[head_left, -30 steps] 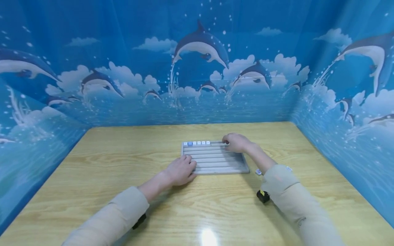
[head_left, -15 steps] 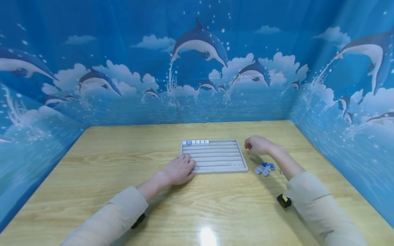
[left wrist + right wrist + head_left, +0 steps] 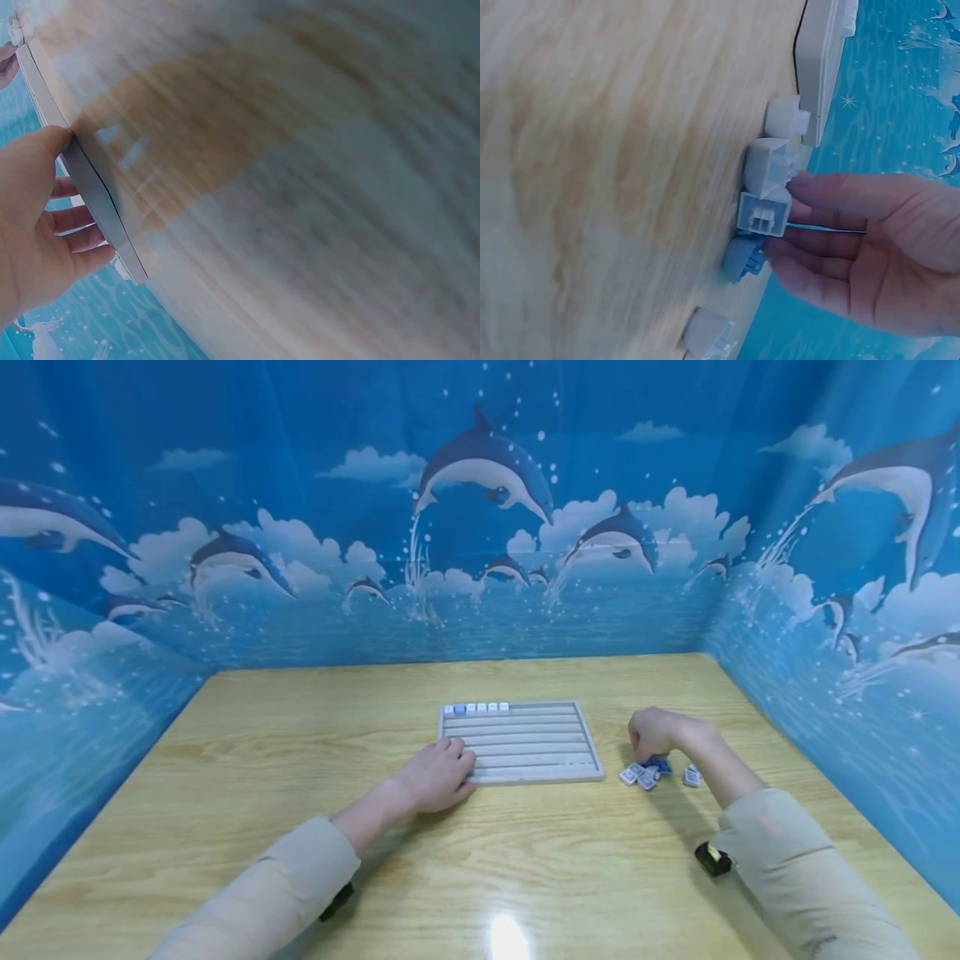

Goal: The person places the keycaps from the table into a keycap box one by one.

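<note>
A grey ridged keycap tray [image 3: 525, 737] lies on the table, several white keycaps and a blue one [image 3: 460, 709] standing in its back row. My left hand [image 3: 442, 775] holds the tray's front left corner; the left wrist view has the thumb on its edge and the fingers curled over it. To the right of the tray, my right hand [image 3: 652, 732] is over a small pile of loose keycaps [image 3: 647, 778]. In the right wrist view its thumb and fingers are apart, around a white keycap [image 3: 765, 212] with its underside showing; a blue keycap [image 3: 742, 257] is beside the fingers.
A keycap [image 3: 692, 776] lies apart, right of the pile. The wooden table [image 3: 480, 860] is backed by a blue dolphin-printed curtain [image 3: 337, 568] on the far side and both flanks. Black wrist devices [image 3: 712, 858] sit under the sleeves.
My right hand has moved from the tray's back right corner, rightward and then toward me, down to the loose keycaps. The left hand stays at the tray corner.
</note>
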`<action>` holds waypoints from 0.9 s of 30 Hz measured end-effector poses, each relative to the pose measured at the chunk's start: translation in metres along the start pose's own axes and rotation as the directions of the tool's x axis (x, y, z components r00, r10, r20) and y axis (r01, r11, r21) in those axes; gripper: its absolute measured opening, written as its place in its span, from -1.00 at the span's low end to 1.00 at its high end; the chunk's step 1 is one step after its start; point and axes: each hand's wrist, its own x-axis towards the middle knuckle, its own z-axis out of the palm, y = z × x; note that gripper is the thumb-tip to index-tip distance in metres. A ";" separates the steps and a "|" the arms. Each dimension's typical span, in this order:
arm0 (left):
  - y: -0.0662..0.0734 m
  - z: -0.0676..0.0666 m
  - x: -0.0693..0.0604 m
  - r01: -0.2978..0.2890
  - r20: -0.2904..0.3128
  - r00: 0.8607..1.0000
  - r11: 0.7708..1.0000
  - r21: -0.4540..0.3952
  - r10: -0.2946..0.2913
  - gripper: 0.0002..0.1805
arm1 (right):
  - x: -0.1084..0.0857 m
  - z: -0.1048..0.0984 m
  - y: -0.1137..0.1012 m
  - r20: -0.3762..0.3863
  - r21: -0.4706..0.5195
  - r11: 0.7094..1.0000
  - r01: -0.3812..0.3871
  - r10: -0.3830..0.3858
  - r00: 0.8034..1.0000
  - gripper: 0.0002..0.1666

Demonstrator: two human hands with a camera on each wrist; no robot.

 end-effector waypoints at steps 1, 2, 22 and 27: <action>0.000 0.000 0.000 0.000 0.001 1.000 1.000 0.001 0.000 -0.67 | 0.000 0.001 0.000 0.001 0.005 1.000 -0.006 0.006 1.000 -0.87; 0.000 0.000 0.000 0.001 0.002 1.000 1.000 0.000 -0.001 -0.67 | 0.000 0.001 0.001 0.004 0.010 1.000 -0.011 0.011 1.000 -0.87; 0.001 0.003 0.000 -0.003 -0.014 1.000 1.000 -0.004 0.003 -0.69 | 0.002 0.004 0.003 0.000 0.048 0.999 0.012 -0.012 1.000 -0.83; 0.000 0.003 0.000 0.001 -0.018 1.000 1.000 -0.007 -0.002 -0.69 | 0.002 0.000 0.006 -0.088 0.050 0.995 0.086 -0.082 0.993 -0.85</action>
